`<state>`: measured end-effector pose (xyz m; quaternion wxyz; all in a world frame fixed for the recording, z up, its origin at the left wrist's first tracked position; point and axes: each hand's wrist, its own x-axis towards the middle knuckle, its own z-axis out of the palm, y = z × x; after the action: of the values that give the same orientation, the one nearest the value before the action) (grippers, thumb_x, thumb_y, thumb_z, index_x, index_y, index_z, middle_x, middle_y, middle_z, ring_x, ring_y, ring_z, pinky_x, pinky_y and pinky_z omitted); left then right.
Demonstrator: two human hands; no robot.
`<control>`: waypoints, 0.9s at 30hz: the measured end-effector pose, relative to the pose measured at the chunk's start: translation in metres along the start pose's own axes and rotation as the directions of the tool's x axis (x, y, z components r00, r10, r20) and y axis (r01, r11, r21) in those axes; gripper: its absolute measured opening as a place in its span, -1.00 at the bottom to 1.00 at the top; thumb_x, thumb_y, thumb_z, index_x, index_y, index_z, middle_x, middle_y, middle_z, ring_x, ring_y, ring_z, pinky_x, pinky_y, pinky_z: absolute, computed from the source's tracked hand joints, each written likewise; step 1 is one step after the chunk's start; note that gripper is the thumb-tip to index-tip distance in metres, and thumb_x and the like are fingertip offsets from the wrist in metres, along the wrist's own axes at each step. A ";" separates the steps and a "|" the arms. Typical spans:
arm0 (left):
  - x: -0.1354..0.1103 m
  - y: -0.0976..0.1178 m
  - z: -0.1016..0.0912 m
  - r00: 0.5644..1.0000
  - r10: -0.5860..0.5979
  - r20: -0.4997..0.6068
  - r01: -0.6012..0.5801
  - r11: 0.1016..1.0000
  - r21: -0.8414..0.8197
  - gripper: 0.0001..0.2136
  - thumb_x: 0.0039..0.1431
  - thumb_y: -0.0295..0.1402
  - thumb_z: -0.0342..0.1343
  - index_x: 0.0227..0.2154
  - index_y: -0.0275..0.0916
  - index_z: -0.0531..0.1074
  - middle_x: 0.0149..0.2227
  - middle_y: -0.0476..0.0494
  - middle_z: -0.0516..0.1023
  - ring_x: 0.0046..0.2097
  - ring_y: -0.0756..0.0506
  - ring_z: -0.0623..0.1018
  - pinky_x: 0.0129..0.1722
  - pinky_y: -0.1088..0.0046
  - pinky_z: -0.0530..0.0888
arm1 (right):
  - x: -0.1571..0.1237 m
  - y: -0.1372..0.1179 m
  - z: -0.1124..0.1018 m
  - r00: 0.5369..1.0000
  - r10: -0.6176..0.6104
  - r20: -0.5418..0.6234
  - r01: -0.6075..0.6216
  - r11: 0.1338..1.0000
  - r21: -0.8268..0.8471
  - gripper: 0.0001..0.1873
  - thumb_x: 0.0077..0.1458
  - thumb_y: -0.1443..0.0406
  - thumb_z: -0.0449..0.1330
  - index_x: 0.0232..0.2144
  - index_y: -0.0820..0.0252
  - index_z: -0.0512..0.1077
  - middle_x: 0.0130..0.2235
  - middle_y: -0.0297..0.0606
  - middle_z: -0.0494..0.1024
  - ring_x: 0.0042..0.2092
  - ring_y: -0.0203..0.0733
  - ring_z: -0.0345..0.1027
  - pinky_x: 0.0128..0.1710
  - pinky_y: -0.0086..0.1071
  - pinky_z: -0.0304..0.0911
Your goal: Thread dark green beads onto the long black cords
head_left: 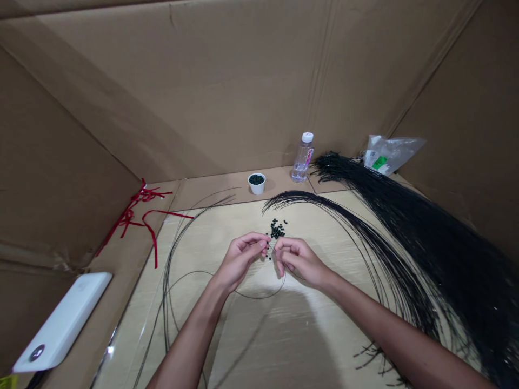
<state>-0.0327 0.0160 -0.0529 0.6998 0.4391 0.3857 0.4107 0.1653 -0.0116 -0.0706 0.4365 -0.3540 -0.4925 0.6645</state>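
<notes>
My left hand [244, 256] is closed in a pinch, thumb against forefinger. What sits between those fingertips is too small to make out. Facing it, my right hand [299, 260] has its fingers curled together on a thin dark wire [259, 297], which loops below both hands and passes behind my left wrist. The fingertips of the two hands are close but apart. Just beyond them lies a small pile of dark beads [278, 230] on the pale board [227, 227], with a few loose beads between the hands.
A white cup [257, 186] of dark beads stands behind the pile, near a water bottle [303, 158]. Bundles of black wires [405, 216] stretch along the right; a few wires [167, 270] curve at left. Red ribbons [152, 229], a white device [65, 321] and a plastic bag [389, 154] lie around. Cardboard walls [243, 81] enclose everything.
</notes>
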 end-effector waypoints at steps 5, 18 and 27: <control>0.000 -0.001 -0.002 1.000 0.007 0.011 -0.007 1.000 0.004 -0.74 0.10 -0.22 0.53 -0.22 -0.26 0.75 -0.35 -0.11 0.60 -0.30 0.00 0.48 -0.21 0.50 0.43 | 0.000 0.000 0.001 1.000 0.000 -0.009 0.000 1.000 0.002 -0.98 0.05 0.32 0.19 -0.40 0.13 0.43 -0.61 -0.37 0.57 -0.61 -0.33 0.03 -0.54 -0.42 -0.11; 0.000 -0.003 -0.003 1.000 0.013 0.001 -0.013 1.000 0.023 -0.76 0.12 -0.24 0.52 -0.21 -0.25 0.74 -0.34 -0.11 0.59 -0.31 0.00 0.48 -0.22 0.49 0.43 | -0.001 -0.003 0.000 1.000 0.014 -0.008 -0.014 1.000 -0.026 -0.97 0.02 0.31 0.17 -0.41 0.13 0.42 -0.60 -0.34 0.58 -0.61 -0.33 0.01 -0.54 -0.43 -0.10; -0.001 -0.002 -0.002 1.000 0.021 0.004 -0.021 1.000 0.018 -0.76 0.11 -0.23 0.52 -0.23 -0.25 0.74 -0.33 -0.11 0.60 -0.31 0.00 0.48 -0.22 0.49 0.43 | -0.001 -0.005 0.001 1.000 0.027 -0.007 -0.027 0.999 -0.031 -0.97 0.01 0.31 0.17 -0.42 0.12 0.41 -0.60 -0.35 0.57 -0.61 -0.33 0.00 -0.55 -0.43 -0.10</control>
<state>-0.0341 0.0154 -0.0549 0.6922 0.4499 0.3835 0.4138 0.1662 -0.0127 -0.0657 0.4234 -0.3695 -0.4964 0.6616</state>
